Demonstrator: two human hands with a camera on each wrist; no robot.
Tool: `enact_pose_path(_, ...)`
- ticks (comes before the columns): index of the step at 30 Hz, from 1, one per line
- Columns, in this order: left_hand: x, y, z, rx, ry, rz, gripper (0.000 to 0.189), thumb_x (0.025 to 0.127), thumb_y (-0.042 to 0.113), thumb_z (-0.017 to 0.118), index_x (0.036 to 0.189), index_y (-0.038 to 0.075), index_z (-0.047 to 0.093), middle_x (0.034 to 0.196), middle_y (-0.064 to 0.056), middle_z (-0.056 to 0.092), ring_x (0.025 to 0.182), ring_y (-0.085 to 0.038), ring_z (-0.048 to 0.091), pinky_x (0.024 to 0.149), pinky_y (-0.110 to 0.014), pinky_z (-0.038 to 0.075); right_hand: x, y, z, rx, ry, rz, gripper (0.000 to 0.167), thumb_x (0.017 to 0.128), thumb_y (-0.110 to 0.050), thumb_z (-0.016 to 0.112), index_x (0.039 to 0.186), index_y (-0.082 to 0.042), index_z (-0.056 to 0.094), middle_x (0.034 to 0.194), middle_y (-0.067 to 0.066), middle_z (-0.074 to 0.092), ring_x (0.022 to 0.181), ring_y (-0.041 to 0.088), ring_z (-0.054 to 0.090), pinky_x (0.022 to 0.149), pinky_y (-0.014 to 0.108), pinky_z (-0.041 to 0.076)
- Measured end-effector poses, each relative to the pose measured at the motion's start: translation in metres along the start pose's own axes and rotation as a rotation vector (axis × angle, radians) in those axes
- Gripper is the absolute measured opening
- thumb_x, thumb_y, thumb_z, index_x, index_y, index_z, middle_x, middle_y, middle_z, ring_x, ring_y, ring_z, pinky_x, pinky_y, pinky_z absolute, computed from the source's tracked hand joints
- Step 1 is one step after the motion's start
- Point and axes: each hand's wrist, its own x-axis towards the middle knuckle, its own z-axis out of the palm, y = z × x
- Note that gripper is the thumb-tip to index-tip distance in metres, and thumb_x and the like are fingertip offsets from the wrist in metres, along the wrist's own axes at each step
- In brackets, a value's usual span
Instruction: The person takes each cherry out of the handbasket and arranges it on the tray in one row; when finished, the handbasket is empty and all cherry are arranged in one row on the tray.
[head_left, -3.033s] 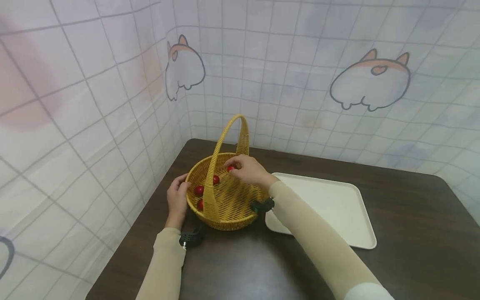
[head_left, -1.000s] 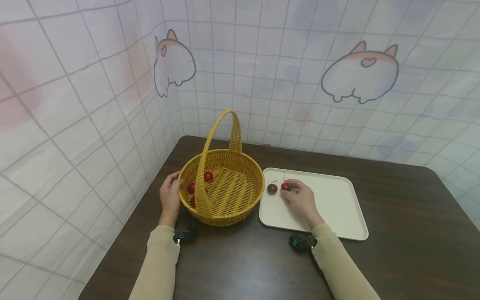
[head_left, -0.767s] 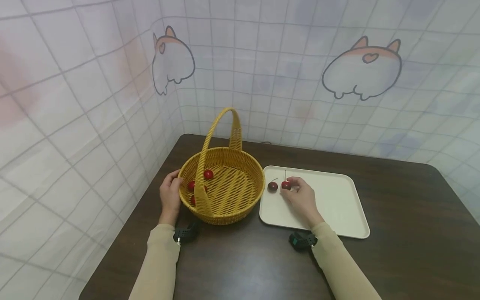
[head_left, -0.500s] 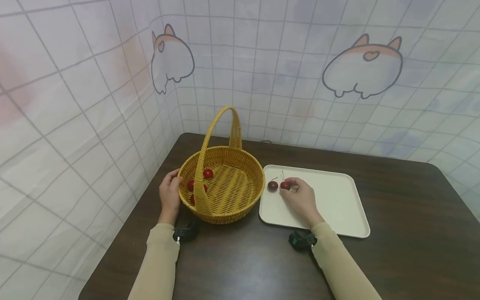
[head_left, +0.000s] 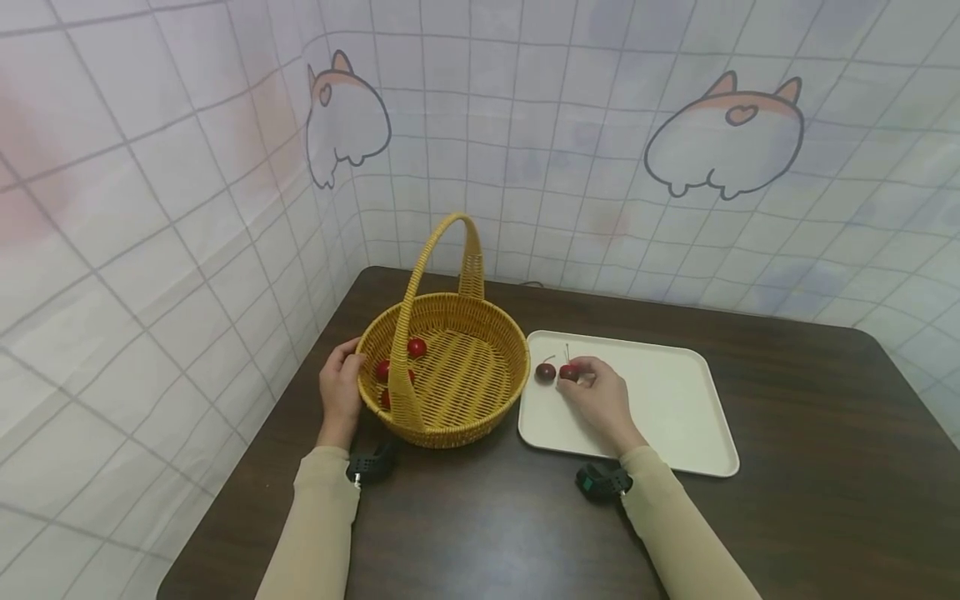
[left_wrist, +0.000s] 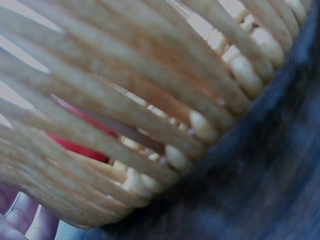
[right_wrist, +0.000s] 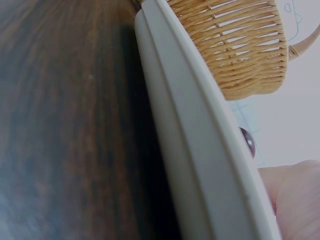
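In the head view my left hand [head_left: 341,392] holds the left rim of a yellow woven basket [head_left: 472,425] with a tall handle. Several red cherries [head_left: 417,347] lie in the basket's left part, partly behind the handle. My right hand [head_left: 600,400] pinches a dark red cherry [head_left: 568,373], stem up, over the left part of a white tray [head_left: 660,417]. Just left of it, another cherry [head_left: 545,372] with a stem lies on the tray. The left wrist view shows fingers [left_wrist: 22,217] against the basket's weave, and red shows through its gaps.
Basket and tray stand side by side on a dark wooden table [head_left: 480,517], nearly touching at the basket's right side. A white grid-patterned cloth [head_left: 585,167] hangs behind and along the left. The tray's raised edge [right_wrist: 200,125] fills the middle of the right wrist view.
Three seconds ago my right hand was inside the basket at a cherry; it has moved right to the tray. Over the last second it has barely shifted. My left hand stays at the basket rim.
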Motion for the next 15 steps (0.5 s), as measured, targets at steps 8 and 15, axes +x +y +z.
enact_pose_path(8, -0.009, 0.018, 0.0, 0.023, -0.025, -0.008, 0.036, 0.097, 0.009, 0.046, 0.128, -0.005, 0.059, 0.124, -0.022, 0.06, 0.098, -0.02, 0.058, 0.072, -0.014, 0.049, -0.001, 0.0, 0.001, -0.016, 0.007, -0.008, 0.043, 0.084, -0.028, 0.074, 0.121, -0.01, 0.064, 0.1, 0.008, 0.064, 0.075, 0.019, 0.055, 0.07, 0.032, 0.04)
enact_pose_path(15, 0.001, -0.002, -0.001, 0.011, -0.007, -0.004, 0.036, 0.098, 0.016, 0.048, 0.127, 0.001, 0.062, 0.123, -0.016, 0.061, 0.097, -0.016, 0.057, 0.074, -0.014, 0.048, -0.002, -0.001, 0.002, -0.028, 0.006, -0.012, 0.044, 0.083, -0.027, 0.075, 0.121, -0.008, 0.064, 0.101, 0.01, 0.062, 0.074, 0.02, 0.053, 0.069, 0.032, 0.039)
